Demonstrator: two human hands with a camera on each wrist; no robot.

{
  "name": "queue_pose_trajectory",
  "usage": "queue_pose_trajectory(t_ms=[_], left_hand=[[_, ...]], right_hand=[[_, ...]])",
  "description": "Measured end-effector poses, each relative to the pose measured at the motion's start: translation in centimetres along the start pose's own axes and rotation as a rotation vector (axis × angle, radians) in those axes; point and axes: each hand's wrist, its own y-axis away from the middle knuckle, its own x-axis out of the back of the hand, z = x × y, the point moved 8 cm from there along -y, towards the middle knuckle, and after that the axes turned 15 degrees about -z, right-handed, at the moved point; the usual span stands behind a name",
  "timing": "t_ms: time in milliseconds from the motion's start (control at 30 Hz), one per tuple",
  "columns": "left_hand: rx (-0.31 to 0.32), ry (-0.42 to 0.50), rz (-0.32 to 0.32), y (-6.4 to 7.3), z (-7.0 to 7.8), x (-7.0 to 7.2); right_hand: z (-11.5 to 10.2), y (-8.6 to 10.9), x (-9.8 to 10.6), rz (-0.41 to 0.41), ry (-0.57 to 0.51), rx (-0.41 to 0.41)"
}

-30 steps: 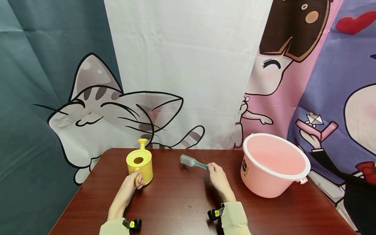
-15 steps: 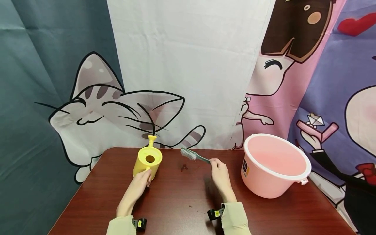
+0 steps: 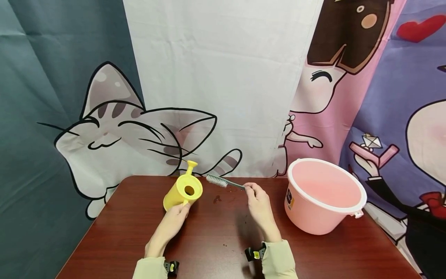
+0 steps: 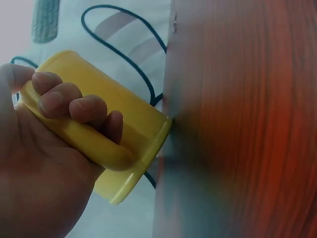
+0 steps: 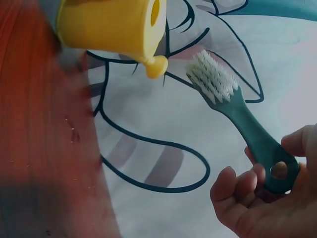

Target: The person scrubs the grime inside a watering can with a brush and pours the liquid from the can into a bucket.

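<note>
My left hand (image 3: 172, 221) grips the handle of a yellow watering can (image 3: 174, 195), which leans to the right with its spout pointing up and away. In the left wrist view, four fingers curl round the handle (image 4: 94, 146) and the can's base edge is close to the tabletop. My right hand (image 3: 258, 203) pinches the end of a green brush (image 3: 231, 184), held above the table. White bristles (image 5: 213, 79) face the watering can in the right wrist view. The brush head is just right of the can, apart from it.
A pink bucket (image 3: 313, 217) with a white rim stands on the right of the brown table (image 3: 216, 240). Small wet drops (image 3: 217, 199) lie on the tabletop below the brush. A printed cartoon curtain (image 3: 223, 77) hangs behind the table's far edge.
The watering can has moved right and gone from upright to tilted rightward. The brush has risen slightly, shifted left and turned, so its bristles face downward. The bucket stays put.
</note>
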Motion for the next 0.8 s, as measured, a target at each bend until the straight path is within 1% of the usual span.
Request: queue_pose_trajectory(t_ms=[167, 267, 367, 567, 800], left_hand=[[-0.016, -0.077, -0.017, -0.4, 0.6, -0.9], [-0.023, -0.103, -0.031, -0.6, 0.9, -1.5], [-0.035, -0.115, -0.045, -0.8, 1.1, -2.0], [-0.058, -0.146, -0.048, -0.9, 1.5, -2.5], [-0.02, -0.176, -0.08, -1.0, 1.7, -2.9]], right_hand=[[-1.6, 0.3, -0.1, -0.009, 0.065, 0.107], [-2.6, 0.5, -0.3, -0.021, 0.117, 0.18], [-3.3, 0.7, -0.4, -0.043, 0.154, 0.225], [-3.7, 0.8, -0.6, -0.078, 0.217, 0.24], [-4.1, 0.9, -0.7, -0.109, 0.242, 0.251]])
